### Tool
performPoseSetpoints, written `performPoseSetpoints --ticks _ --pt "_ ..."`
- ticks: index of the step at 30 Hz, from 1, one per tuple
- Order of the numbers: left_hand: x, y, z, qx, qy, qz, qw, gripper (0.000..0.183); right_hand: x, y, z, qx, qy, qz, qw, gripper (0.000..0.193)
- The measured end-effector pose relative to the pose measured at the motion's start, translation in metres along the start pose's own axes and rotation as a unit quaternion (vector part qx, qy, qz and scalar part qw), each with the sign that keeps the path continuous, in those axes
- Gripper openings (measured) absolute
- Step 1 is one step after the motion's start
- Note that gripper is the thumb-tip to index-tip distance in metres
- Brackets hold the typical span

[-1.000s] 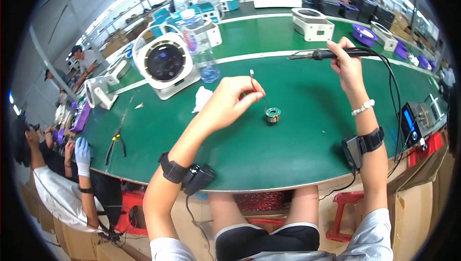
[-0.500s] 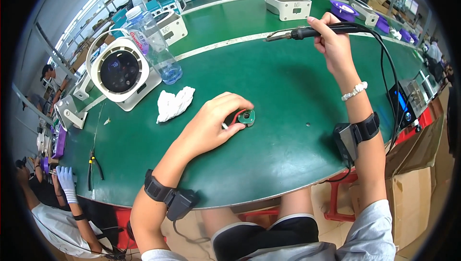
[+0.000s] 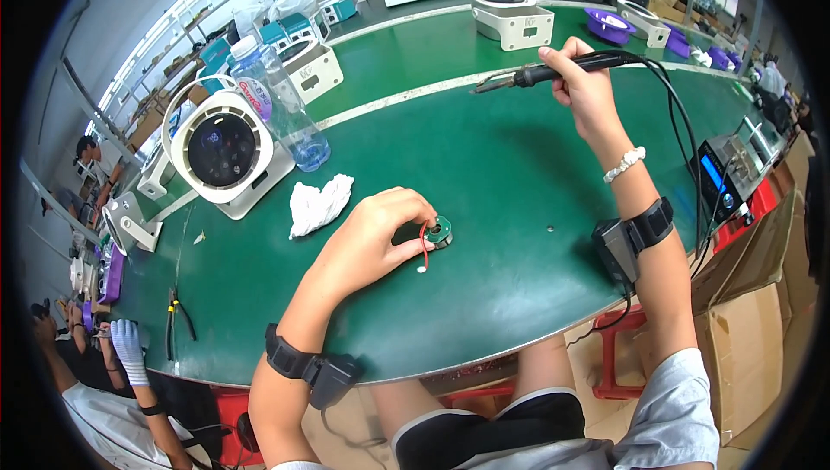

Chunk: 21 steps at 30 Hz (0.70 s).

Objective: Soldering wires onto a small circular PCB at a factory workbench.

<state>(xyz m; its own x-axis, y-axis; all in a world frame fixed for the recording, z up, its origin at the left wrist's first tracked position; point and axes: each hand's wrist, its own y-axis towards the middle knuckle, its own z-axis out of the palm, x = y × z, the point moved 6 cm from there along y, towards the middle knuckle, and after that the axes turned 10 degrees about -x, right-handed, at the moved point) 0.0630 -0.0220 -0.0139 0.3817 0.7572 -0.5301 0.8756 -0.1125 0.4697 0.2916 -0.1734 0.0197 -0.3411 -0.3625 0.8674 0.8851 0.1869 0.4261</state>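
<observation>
Fingers of the left hand [image 3: 367, 232] are clamping a small motor [image 3: 443, 232] near the centre of the frame; its red wire [image 3: 424, 250] is hanging downward, ending in a white plug [image 3: 422, 269]. Fingers of the right hand [image 3: 590, 100] are gripping a soldering iron [image 3: 538, 75], upper right, its tip well apart from the motor. The wire is seemingly in place already, though its joint isn't showing clearly; the iron isn't yet touching it. Farther left, a crumpled tissue [image 3: 318, 204] is lying on the bench [image 3: 510, 297].

The left grip [image 3: 373, 232] pinches a green-topped part [image 3: 443, 233] (red-wired); the right grip [image 3: 590, 96], a soldering iron [image 3: 536, 76].
</observation>
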Motion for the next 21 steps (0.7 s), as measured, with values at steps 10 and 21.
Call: performPoseSetpoints --ticks 10,21 --pt "0.012 -0.002 0.002 -0.053 0.036 0.019 0.998 0.023 -0.003 0.002 -0.003 -0.009 0.005 0.004 1.000 0.032" --pt "-0.006 -0.002 -0.002 -0.128 0.096 0.082 0.984 0.022 -0.002 0.001 -0.003 -0.022 -0.005 0.004 1.000 0.032"
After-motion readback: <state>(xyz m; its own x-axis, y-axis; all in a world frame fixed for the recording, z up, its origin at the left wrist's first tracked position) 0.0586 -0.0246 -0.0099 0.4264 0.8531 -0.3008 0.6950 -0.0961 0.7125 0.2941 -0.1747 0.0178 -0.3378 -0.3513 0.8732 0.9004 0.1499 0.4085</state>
